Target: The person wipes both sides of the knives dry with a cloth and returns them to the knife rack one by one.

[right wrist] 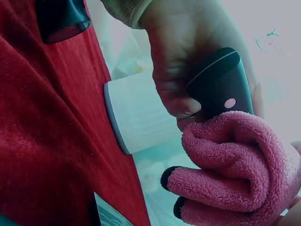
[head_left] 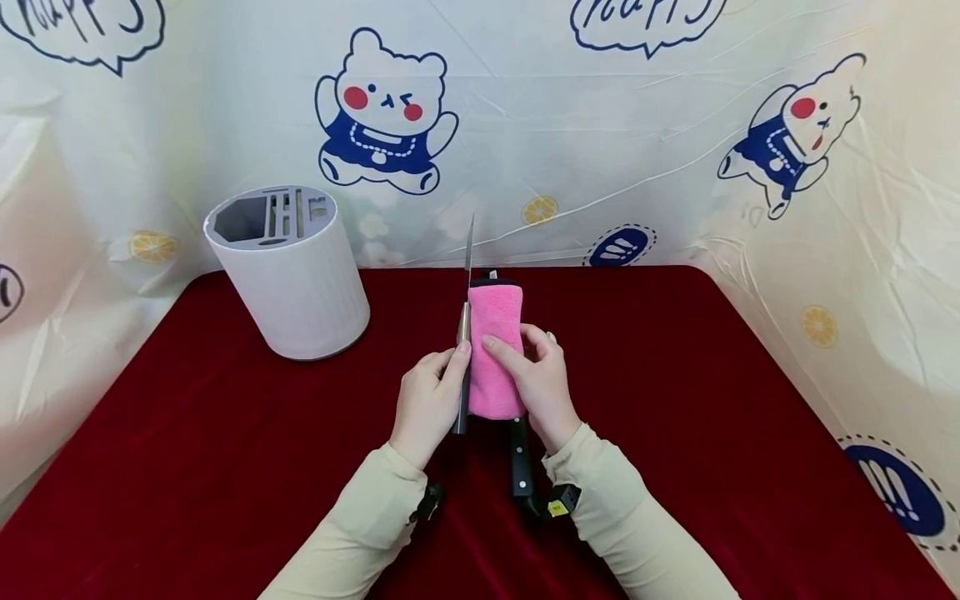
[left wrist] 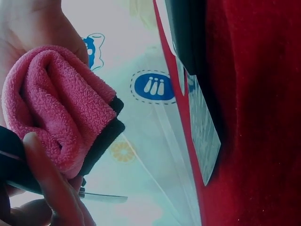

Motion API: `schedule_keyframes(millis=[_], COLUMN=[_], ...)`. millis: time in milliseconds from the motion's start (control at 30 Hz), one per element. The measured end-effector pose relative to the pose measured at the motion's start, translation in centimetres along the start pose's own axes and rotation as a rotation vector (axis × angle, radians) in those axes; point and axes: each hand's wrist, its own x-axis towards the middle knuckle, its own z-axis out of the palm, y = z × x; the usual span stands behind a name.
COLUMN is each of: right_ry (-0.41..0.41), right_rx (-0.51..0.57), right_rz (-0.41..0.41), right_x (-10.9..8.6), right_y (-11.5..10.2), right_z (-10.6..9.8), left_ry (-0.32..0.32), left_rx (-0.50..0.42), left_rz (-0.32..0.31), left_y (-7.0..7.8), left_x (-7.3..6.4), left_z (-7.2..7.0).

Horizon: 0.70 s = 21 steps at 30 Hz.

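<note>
Nearest are the person's cream sleeves [head_left: 630, 508], reaching in over a tabletop [head_left: 690, 417] covered in dark red velvet-like fabric. Between the wrists shows the riveted black handle of a second knife [head_left: 520, 462]; the pink cloth hides what lies beyond it in the head view. In the left wrist view, a knife with a broad blade [left wrist: 202, 127] lies on the red fabric, probably the same one.

Just past it, the two hands work close together. The left hand [head_left: 427, 400] is wrapped around the handle of a slim kitchen knife [head_left: 464, 321], its blade pointing away. The right hand [head_left: 543, 383] grips a folded pink terry cloth [head_left: 493, 387] with black trim, thumb across the front, right beside that handle.

The slim knife should be stiff and fairly light, its smooth handle perhaps slippery; the grip belongs there, clear of the edge. The cloth looks soft and limp, safest pinched through several layers.

Farther back on the left stands a white cylindrical knife block [head_left: 296, 287] with a slotted grey top; behind it hangs a bear-printed backdrop [head_left: 510, 117].
</note>
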Motion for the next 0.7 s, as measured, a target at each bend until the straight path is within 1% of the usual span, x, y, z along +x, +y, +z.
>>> schedule_keyframes(millis=[267,467,700], right_ry=[-0.027,-0.035,-0.049], right_rx=[0.038,0.044,0.043], right_rz=[0.029,0.029,0.037], right_x=[-0.73,-0.95,-0.83], right_y=[-0.06,-0.1,-0.04], right_z=[0.18,0.24,0.18], left_ry=[0.023,0.045,0.036], left_rx=[0.01,0.02,0.019], left_rz=[-0.013,0.006,0.003], left_y=[-0.1,-0.32,-0.35], left_x=[-0.1,0.06,0.12], left_z=[-0.12,-0.08,-0.19])
